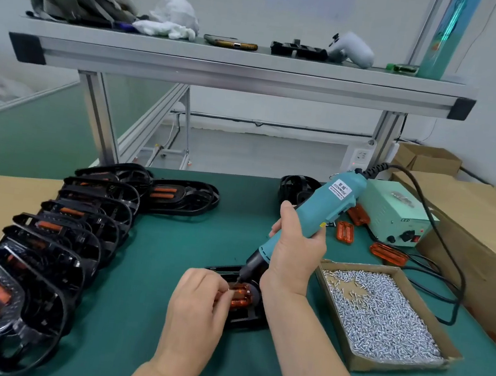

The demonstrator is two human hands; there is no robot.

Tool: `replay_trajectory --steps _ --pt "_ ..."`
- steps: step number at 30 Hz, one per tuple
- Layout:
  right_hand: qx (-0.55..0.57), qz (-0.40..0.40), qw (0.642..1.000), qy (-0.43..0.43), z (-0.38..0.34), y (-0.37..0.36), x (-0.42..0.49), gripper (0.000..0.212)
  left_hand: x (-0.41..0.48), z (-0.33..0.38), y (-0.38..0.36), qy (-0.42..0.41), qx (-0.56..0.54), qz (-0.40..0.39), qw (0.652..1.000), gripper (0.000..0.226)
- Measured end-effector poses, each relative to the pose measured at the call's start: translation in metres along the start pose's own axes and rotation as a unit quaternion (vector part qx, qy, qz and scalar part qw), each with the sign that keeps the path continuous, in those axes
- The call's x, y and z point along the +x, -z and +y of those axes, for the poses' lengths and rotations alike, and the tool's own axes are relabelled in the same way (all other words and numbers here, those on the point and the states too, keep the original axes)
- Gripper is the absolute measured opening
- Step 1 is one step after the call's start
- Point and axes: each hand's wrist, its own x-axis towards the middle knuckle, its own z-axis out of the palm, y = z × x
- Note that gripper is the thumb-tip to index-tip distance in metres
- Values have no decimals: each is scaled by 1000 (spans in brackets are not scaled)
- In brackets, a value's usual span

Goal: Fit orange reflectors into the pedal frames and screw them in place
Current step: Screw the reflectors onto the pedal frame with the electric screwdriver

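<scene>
A black pedal frame (247,317) lies on the green mat near the front, with an orange reflector (242,294) seated in it. My left hand (196,304) pinches a small screw at the reflector's edge. My right hand (293,250) grips a teal electric screwdriver (316,212), tilted with its bit tip down at that screw. Three loose orange reflectors (388,253) lie further right near the power unit.
A curved row of finished black pedals (53,241) with orange reflectors runs along the left. A cardboard tray of silver screws (381,316) sits at the right. Behind it stand a pale green power unit (394,213), its cables, and brown cardboard boxes (473,217). An aluminium shelf (243,70) spans overhead.
</scene>
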Motion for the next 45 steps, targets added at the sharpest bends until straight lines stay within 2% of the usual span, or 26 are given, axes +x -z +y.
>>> replay_trajectory --steps 6,9,11,13,16,17,19,25,45 --pt "0 -10 1000 -1 4 -4 0 18 3 -6 1 5 1 -26 1000 26" --pt "2 -21 1000 -2 4 -8 1 18 3 -11 4 36 -18 -41 998 23" --pt "1 -32 999 1 4 -11 2 19 1 -16 7 74 -46 -49 995 29" --pt "0 -47 999 4 3 -14 1 19 -1 -25 10 122 -77 -77 987 50" --pt "-7 -74 997 14 6 -17 -1 18 -5 -42 14 177 -79 -198 961 113" --pt "-15 -85 996 18 8 -19 -3 17 -5 -46 15 186 -71 -233 952 129" --pt "-34 -106 993 29 13 -21 -6 17 -3 -49 15 183 -63 -265 945 142" --pt "-100 -155 981 63 29 -25 -15 17 1 -52 10 162 -34 -265 950 142" --pt "-121 -172 974 81 41 -24 -20 22 0 -52 10 159 -38 -257 952 139"
